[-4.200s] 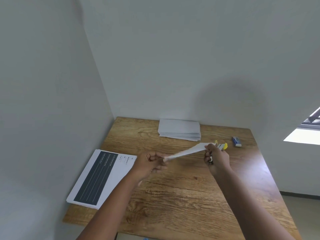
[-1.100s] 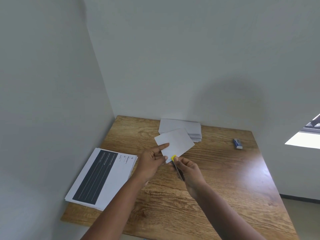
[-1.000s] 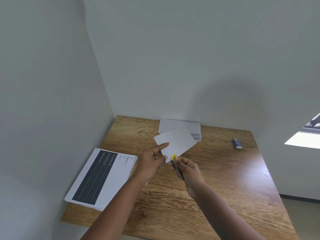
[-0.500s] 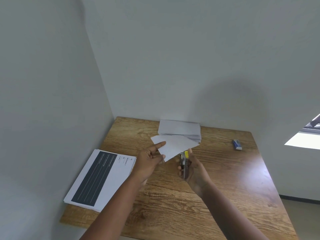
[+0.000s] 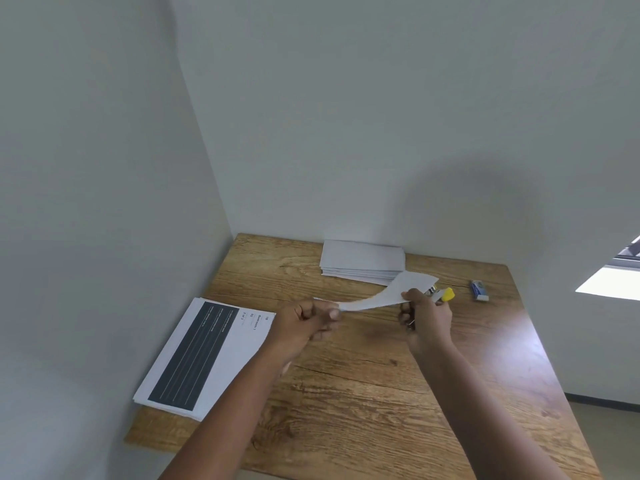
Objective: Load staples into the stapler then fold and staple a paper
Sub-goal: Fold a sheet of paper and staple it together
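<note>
Left hand (image 5: 306,322) pinches the near-left end of the folded paper (image 5: 382,295), fingers curled tight on it, held above the table (image 5: 363,393). Right hand (image 5: 424,315) is wrapped around the stapler (image 5: 442,295), fingers closed on its body; only the yellow tip and a bit of metal poke out past the knuckles at the far right. The paper's long axis runs left-to-right from the left hand up toward the right hand, sagging a little in the middle, and its right end lies over the right thumb, right at the stapler's mouth. Can't tell if the paper edge is actually between the stapler's jaws, it is too small to see. Key relation: the free right end of the paper meets the stapler head, so the right hand is the one nearer the stapling spot and would likely squeeze there. Also on the table: paper stack (image 5: 362,259) at the back, printed sheets (image 5: 204,355) at left, small staple box (image 5: 479,290) at right.
</note>
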